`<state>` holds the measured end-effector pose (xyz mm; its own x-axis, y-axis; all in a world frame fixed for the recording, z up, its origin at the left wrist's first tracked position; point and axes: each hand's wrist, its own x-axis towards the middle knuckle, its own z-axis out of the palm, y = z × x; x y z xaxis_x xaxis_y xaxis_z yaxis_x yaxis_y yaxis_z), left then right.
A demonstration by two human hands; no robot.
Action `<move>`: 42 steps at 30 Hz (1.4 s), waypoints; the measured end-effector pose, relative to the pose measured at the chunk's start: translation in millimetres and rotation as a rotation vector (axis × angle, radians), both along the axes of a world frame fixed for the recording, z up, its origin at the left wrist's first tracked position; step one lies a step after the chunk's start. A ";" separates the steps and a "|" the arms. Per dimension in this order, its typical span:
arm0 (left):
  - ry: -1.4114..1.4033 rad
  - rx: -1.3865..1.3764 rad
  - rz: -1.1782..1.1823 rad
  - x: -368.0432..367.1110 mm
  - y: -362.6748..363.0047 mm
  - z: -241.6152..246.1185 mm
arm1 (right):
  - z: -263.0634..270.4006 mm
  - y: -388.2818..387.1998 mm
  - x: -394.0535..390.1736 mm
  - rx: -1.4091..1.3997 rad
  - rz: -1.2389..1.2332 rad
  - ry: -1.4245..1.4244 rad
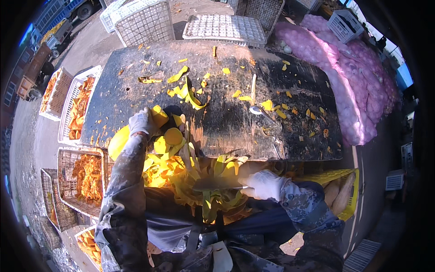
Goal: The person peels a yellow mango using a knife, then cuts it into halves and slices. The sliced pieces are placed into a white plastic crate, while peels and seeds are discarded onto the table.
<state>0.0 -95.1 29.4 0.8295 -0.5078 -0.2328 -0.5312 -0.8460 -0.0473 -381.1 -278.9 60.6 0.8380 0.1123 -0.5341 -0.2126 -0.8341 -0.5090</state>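
Observation:
My left hand (142,123), in a pale work glove, rests at the near left edge of a worn dark board (224,129), with its fingers against a cut orange-yellow squash piece (159,116). Whether it grips that piece is unclear. A round cut squash end (173,136) lies just right of it, and a yellow squash (119,142) is partly behind my forearm. My right hand (263,185), also gloved, holds a knife with a broad, blurred blade (215,184) over a heap of yellow-green peelings (163,170) between the board and my legs.
A metal tool (266,117) and peel scraps lie on the board. Plastic crates of orange pieces (80,108) stand at left, and white crates (224,29) beyond the board. Pink net sacks (343,68) are piled at right. A yellow crate (353,200) holds long tan vegetables beside my right arm.

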 end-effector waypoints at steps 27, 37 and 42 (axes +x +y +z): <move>0.292 0.160 -0.491 -71.5 -47.1 20.5 | 16.1 -72.4 20.9 0.788 -1.361 -0.715; 0.494 -0.139 -0.064 -22.9 -40.3 13.9 | -6.7 -69.5 23.8 0.421 -1.294 -0.738; 0.269 0.091 -0.137 -43.5 -65.9 0.6 | -24.9 -23.7 59.5 -0.001 -0.911 -0.976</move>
